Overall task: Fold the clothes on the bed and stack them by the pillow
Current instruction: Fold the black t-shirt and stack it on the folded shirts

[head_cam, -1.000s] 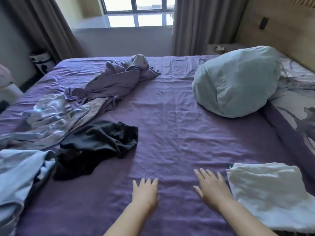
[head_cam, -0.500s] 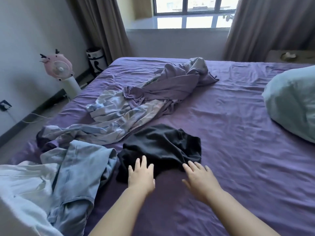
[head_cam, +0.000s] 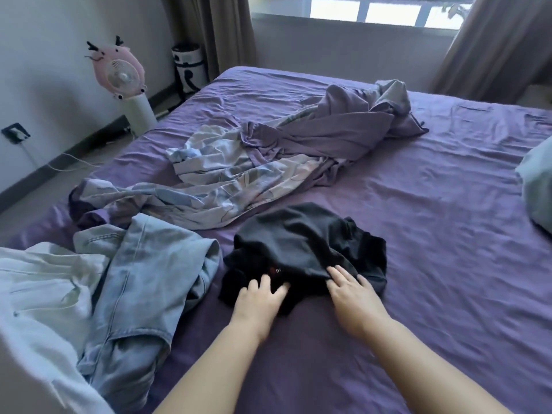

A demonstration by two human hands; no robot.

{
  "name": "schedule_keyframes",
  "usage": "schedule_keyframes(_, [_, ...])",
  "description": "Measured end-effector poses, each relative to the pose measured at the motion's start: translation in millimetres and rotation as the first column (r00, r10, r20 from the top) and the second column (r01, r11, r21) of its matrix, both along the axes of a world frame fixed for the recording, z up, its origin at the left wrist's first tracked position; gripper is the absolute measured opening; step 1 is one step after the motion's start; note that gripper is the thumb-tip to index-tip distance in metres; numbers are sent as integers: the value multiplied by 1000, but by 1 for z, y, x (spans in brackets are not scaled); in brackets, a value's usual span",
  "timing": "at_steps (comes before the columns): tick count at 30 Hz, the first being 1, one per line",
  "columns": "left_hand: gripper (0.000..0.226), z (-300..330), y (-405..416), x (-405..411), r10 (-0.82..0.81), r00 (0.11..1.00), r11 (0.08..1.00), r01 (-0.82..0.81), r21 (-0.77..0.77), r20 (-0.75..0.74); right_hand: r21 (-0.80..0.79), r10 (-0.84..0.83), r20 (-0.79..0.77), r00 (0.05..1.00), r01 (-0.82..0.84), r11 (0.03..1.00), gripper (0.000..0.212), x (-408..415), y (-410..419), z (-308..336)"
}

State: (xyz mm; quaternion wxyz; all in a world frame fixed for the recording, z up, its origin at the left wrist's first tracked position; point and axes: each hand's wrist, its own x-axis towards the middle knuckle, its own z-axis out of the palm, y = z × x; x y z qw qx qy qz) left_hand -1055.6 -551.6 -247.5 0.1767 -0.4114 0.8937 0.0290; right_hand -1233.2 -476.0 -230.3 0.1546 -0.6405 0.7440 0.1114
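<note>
Resting on the near edge of the crumpled black garment (head_cam: pixel 307 249), left hand (head_cam: pixel 260 300) and right hand (head_cam: pixel 352 291) lie palm-down, fingers loosely spread, nothing pinched. Garment sits mid-bed (head_cam: pixel 448 234), beside denim jeans (head_cam: pixel 149 279); pillow (head_cam: pixel 537 186) far right.

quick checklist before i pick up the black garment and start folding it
1. Both hands on the black garment: ok, left hand and right hand rest on its near edge.
2. Firm grip taken: not ok, fingers look straight, not pinching.
3. Garment free of the denim piece: ok, a gap of sheet shows.
4. Bare purple sheet to spread it on: ok, to the right.
5. Garment's front or back: cannot tell, it is crumpled.
6. Pillow reachable: cannot tell, only its edge shows.
</note>
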Motion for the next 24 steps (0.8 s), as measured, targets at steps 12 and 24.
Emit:
schedule_keyframes(12, [33,90,13,-6,-22,822,999,-9,-52,-569,-112,-30,85,996,40,993,69,-26,63,83])
schedule_keyframes(24, [23,291,77,-63,29,529,967,199,158,-848,-590,-2,176,984,107,801,87,-17,134,248])
